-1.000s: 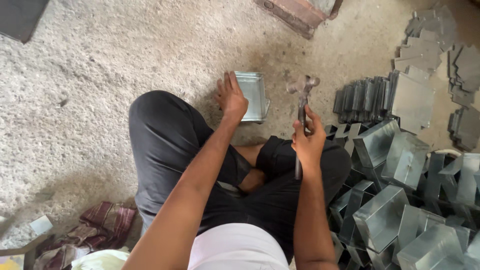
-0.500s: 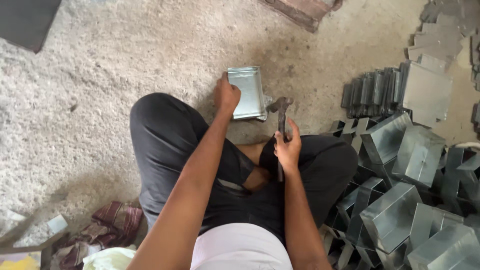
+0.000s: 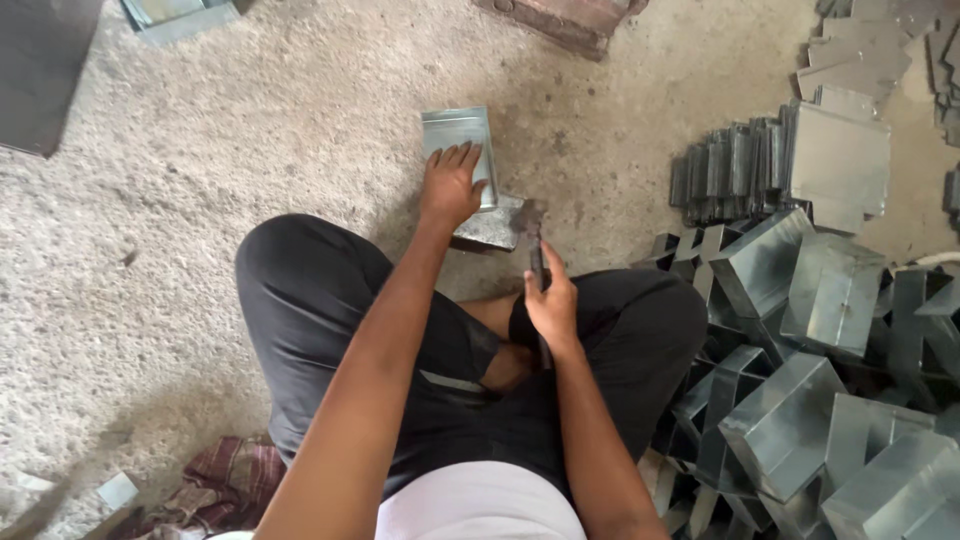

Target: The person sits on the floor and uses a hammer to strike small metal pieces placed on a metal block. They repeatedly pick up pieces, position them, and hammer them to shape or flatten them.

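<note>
Hammer (image 3: 531, 240) has come down since a sec ago; its head now sits at the edge of the sheet-metal piece (image 3: 462, 150), right by the flat block (image 3: 492, 225) underneath. My right hand (image 3: 550, 305) is wrapped tight round the handle, low on the grip for swing. My left hand (image 3: 452, 183) lies flat on the metal w/ fingers spread, pinning it so it can't skid on the concrete floor (image 3: 200, 200). Whether the head is touching the metal, can't tell, prob. yes. Folded metal boxes (image 3: 790, 420) lie piled on my right, w/in reach.
</note>
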